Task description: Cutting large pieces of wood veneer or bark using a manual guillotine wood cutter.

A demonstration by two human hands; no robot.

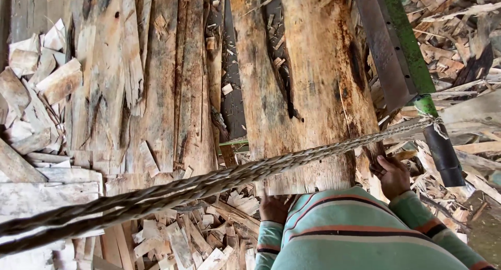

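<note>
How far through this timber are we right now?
Done: piles of offcuts and split slabs lie on the left. In hand: the left hand and right hand grip the near end of a wide bark-edged plank, under a taut rope. Left: that plank looks whole.

Big flat wood plank [308, 87], pale brown with dark stains and a long crack. Lying long, running from 12 o'clock down to 6 o'clock. Near end at 6 o'clock, under a thick twisted rope [209, 184].
</note>
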